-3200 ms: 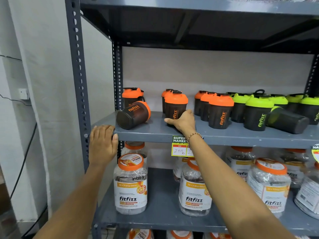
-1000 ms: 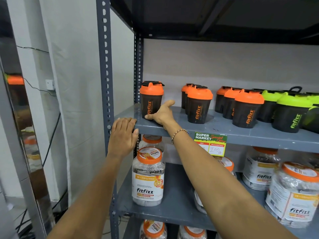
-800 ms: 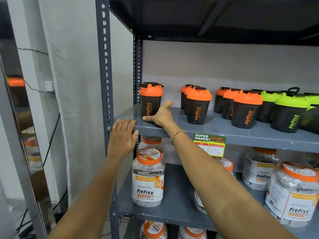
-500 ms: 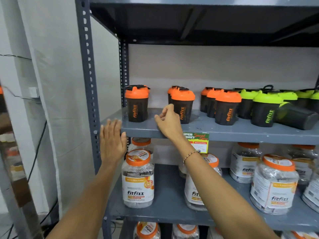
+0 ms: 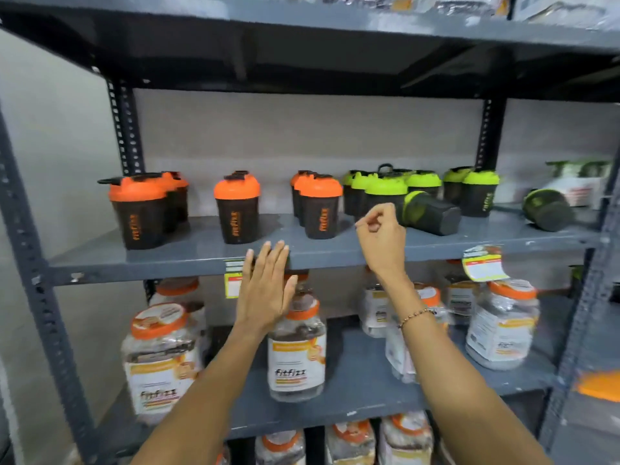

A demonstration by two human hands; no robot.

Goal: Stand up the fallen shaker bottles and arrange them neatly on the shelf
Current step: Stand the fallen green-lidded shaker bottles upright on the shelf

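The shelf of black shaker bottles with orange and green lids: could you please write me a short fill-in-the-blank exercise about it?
1. The fallen black shaker bottle with the green lid nearest the right hand lies on its ____.
2. The leftmost standing black shaker bottle has an ____ lid.
3. The left hand holds ____, palm flat at the grey metal shelf edge.

Missing words: side; orange; nothing

Black shaker bottles are ranged along the grey metal shelf (image 5: 188, 256). The orange-lidded shaker bottles (image 5: 237, 209) are stood upright at the left and middle, orange lettering shown on their sides. The green-lidded shaker bottles (image 5: 479, 194) are clustered upright further right. One fallen green-lidded shaker bottle (image 5: 431, 213) is laid on its side just before that cluster, base turned rightward; another fallen shaker bottle (image 5: 548, 211) is seen at the far right.
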